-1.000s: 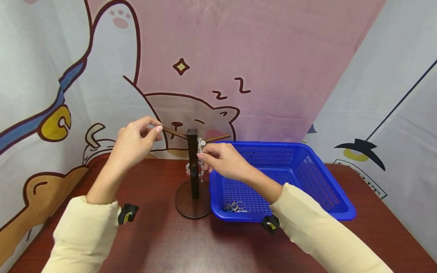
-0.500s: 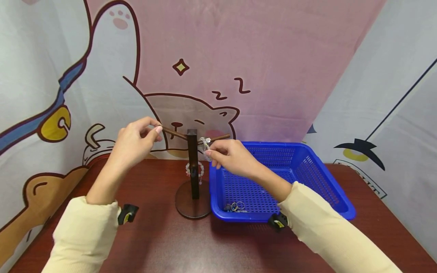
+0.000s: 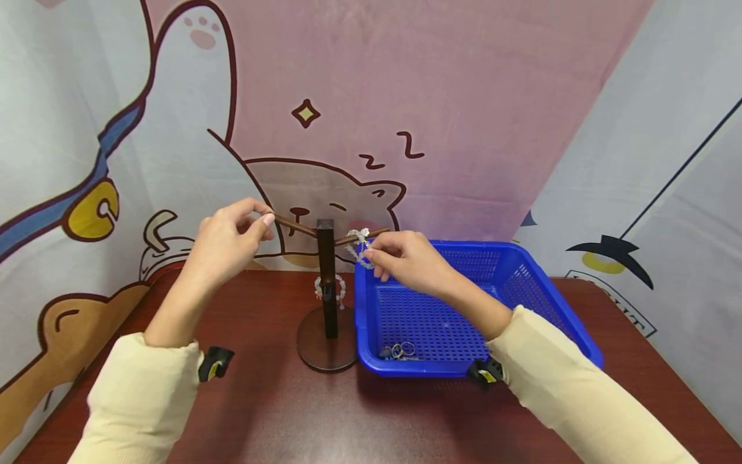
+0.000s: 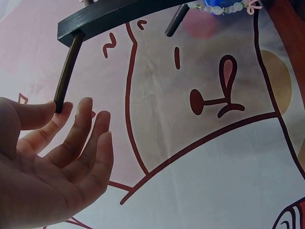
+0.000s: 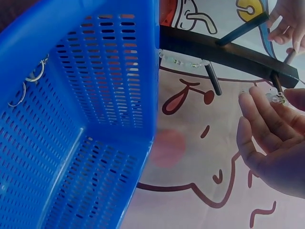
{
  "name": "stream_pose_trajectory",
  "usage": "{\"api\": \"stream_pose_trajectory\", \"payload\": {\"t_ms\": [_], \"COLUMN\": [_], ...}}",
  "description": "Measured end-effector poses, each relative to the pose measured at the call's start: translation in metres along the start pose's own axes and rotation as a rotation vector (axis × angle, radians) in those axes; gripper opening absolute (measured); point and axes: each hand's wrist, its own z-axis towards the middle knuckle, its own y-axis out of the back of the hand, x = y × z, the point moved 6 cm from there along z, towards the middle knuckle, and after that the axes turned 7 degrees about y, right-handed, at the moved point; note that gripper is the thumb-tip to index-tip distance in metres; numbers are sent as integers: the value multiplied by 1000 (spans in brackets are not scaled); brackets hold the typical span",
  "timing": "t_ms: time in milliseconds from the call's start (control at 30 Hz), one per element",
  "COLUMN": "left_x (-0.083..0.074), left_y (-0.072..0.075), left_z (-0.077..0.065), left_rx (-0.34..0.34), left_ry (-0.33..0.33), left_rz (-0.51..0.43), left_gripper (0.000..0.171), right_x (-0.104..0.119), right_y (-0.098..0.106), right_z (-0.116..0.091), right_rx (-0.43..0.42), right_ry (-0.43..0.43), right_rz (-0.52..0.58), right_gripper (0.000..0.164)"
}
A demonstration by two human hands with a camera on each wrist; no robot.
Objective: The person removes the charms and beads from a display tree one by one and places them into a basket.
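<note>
My left hand pinches the left peg, seemingly to steady the stand. My right hand pinches the bracelet by the right peg; whether it's threaded, I can't quite tell.

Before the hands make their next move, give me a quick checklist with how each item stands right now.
1. Stand upright on the table: ok.
2. Left hand bracing it: ok, finger and thumb pinch the left peg.
3. Right hand gripping the bracelet: ok, pinched at the fingertips.
4. Bracelet clear of the right peg: cannot tell; it sits at the peg, and the fingers partly hide the loop.
5. Lower bracelet on the stand: ok, hanging low at the post.
6. Basket empty: not ok, rings lie in it.
</note>
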Motion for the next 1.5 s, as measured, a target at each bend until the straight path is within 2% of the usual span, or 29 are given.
{"api": "stream_pose_trajectory", "payload": {"t_ms": [200, 433, 733, 1500], "left_x": [0, -2, -1, -1], "left_y": [0, 1, 0, 0], "left_z": [0, 1, 1, 0], "left_rx": [-5, -27, -6, 6], "left_ry": [-4, -25, -10, 4], "left_rz": [3, 9, 3, 5], "left_gripper": [27, 25, 26, 26], "right_x": [-2, -5, -5, -7], "right_y": [7, 16, 27, 51], "right_z": [-2, -5, -9, -25], "right_rx": [-13, -21, -31, -28], "right_ry": [11, -17, -48, -53], "right_rz": [-7, -26, -45, -134], "right_gripper": [17, 17, 16, 16]}}
